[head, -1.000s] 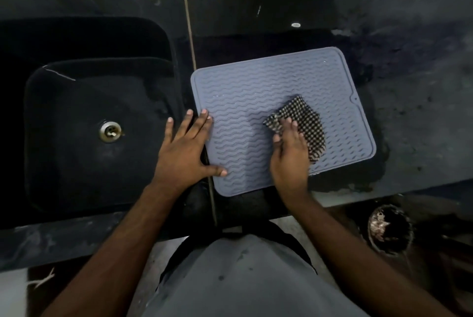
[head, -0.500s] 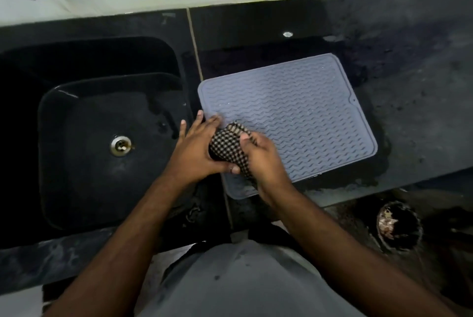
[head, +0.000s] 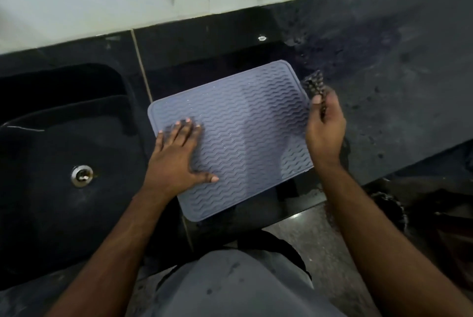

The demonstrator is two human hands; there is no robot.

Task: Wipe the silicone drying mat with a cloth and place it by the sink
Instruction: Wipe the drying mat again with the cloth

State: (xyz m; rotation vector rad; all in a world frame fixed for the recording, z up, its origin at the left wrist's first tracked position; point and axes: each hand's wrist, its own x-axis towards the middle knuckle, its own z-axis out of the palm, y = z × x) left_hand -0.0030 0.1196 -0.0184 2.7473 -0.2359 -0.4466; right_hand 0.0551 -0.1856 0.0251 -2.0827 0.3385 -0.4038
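Mat (head: 238, 137) lay on the worktop (head: 384, 81) beside the sink (head: 64, 137), left hand (head: 174, 160) flat, fingers spread at nine o'clock; right hand (head: 325, 129), fingers clutching the cloth (head: 313, 85) past its three o'clock edge, should probably wipe back with overlapping strokes.

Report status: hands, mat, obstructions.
Left hand flat on mat, pinning it. Right hand off its right edge, clutching checked cloth. Mat beside sink; nothing obstructing.
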